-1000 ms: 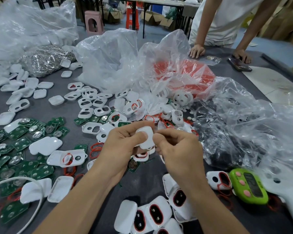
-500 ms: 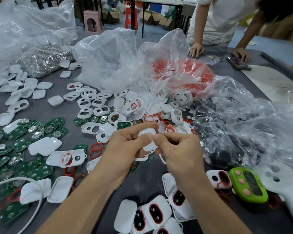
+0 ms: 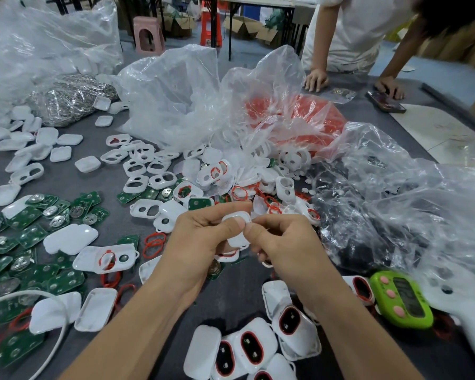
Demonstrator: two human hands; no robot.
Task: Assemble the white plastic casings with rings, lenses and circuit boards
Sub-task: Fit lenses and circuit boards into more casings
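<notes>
Pinching a white case with left grip and right grip, both clamped on it. Behind, in a clear bag, red rings.

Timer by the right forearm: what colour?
Lime green timer with pink buttons; head view.

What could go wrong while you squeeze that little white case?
1. The casing is only pinched between the left hand and right hand. It might slip, drop among the loose parts and get lost.
2. The thumbs cover much of it, so a crooked fit could go unnoticed.
3. The right forearm lies close to the finished casings, so a swing might knock them.
</notes>
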